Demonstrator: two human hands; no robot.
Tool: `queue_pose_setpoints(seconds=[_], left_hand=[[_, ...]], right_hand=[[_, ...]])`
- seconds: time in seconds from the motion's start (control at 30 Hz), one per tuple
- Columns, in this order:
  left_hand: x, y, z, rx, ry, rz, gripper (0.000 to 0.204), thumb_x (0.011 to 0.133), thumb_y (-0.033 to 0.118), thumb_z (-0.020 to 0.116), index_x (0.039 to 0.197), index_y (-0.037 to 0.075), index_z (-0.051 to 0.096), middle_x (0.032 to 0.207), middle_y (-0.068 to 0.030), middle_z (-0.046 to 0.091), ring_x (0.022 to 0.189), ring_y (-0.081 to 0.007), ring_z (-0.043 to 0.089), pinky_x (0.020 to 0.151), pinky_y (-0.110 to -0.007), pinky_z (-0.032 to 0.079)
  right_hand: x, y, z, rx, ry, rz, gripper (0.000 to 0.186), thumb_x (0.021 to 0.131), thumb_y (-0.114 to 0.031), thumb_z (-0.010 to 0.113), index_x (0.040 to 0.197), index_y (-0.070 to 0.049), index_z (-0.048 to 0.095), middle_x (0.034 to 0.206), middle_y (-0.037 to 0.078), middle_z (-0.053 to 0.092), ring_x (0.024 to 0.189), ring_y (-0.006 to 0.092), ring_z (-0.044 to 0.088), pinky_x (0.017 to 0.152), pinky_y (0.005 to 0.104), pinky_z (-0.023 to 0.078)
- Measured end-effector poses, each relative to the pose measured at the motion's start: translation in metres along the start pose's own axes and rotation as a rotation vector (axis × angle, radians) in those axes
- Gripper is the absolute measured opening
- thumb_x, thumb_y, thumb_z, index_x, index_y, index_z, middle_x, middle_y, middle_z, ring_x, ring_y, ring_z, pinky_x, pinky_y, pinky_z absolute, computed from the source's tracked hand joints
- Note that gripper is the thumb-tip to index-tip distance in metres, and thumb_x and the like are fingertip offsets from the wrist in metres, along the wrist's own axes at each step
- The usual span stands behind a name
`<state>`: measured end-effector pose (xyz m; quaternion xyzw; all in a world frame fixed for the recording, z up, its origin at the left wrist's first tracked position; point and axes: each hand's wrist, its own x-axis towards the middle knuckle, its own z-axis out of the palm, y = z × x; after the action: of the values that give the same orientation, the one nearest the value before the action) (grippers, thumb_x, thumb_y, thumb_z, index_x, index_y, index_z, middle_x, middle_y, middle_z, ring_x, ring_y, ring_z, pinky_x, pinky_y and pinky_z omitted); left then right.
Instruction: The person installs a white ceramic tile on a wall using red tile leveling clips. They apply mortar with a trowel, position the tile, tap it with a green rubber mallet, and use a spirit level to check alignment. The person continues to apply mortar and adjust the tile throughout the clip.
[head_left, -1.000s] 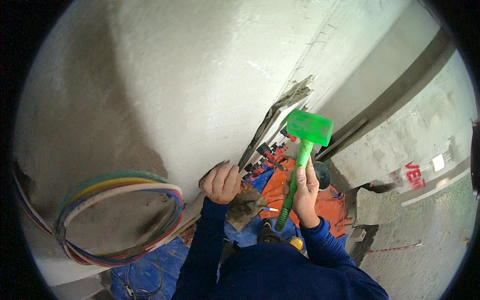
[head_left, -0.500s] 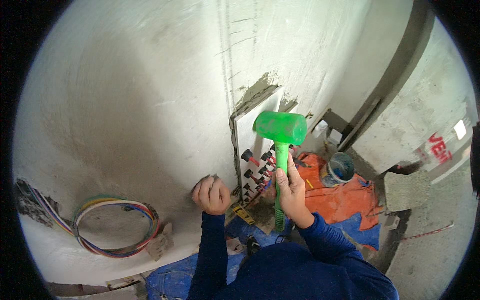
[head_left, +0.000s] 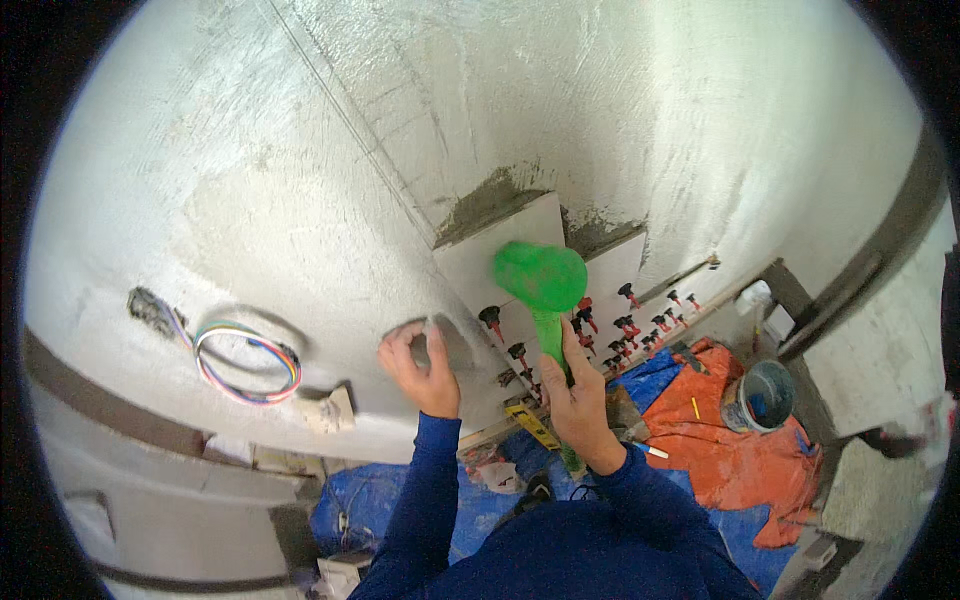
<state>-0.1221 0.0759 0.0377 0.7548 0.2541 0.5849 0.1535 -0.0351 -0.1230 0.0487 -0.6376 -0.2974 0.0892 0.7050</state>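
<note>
My right hand (head_left: pixel 580 405) is wrapped around the handle of a green rubber mallet (head_left: pixel 545 275). The mallet's head is up in front of a pale wall tile (head_left: pixel 490 240); I cannot tell whether they touch. Near the wall to the left of the tile is my left hand (head_left: pixel 420 370), thumb and fingers apart, with nothing visible in it. Red-and-black tile-levelling clips (head_left: pixel 490 320) stick out along the joints of the tiles. A second tile (head_left: pixel 610 265) adjoins on the right, partly behind the mallet.
A coil of coloured cables (head_left: pixel 248 362) hangs from the wall at left. Below lie a yellow spirit level (head_left: pixel 532 426), a blue tarp (head_left: pixel 385 500) and an orange sheet (head_left: pixel 690 450). A bucket (head_left: pixel 740 405) stands at right, with a rough stone-like slab (head_left: pixel 870 490) past it.
The view has swung, bringing more tiles and clips into sight. My left hand has gone from curled fingers to thumb and fingers apart. The mallet stays in my right hand, its head turned.
</note>
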Motion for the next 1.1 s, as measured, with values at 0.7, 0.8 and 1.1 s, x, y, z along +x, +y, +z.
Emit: queue_pose_setpoints(seconds=[0.7,0.8,1.1], left_hand=[[0.061,0.008,-0.016,-0.015,-0.071,0.063,0.014,0.090,0.013,0.081,0.100,0.006,0.073,0.100,-0.0049,0.054,0.088,-0.0179,0.052,0.081,-0.032,0.048],[0.062,0.004,-0.017,-0.064,-0.081,0.056,0.014,0.091,0.014,0.081,0.099,0.006,0.074,0.097,-0.0041,0.053,0.087,-0.0172,0.052,0.081,-0.031,0.048],[0.062,-0.002,-0.012,-0.072,-0.039,0.088,0.012,0.090,0.015,0.082,0.098,0.007,0.077,0.095,-0.0035,0.055,0.086,-0.0164,0.054,0.080,-0.031,0.049]], right_hand=[[0.024,-0.022,-0.066,0.128,-0.311,0.139,0.054,0.109,-0.019,0.057,0.161,-0.011,0.043,0.074,-0.003,0.054,0.056,0.0041,0.047,0.048,0.0223,0.039],[0.015,-0.025,-0.084,0.175,-0.352,0.138,0.054,0.109,-0.016,0.055,0.160,-0.007,0.042,0.073,-0.003,0.055,0.055,0.0044,0.049,0.047,0.0227,0.040],[-0.045,0.008,-0.154,0.079,-0.232,0.246,0.057,0.107,-0.011,0.055,0.161,-0.003,0.040,0.085,0.001,0.060,0.060,0.0062,0.052,0.050,0.0231,0.043]])
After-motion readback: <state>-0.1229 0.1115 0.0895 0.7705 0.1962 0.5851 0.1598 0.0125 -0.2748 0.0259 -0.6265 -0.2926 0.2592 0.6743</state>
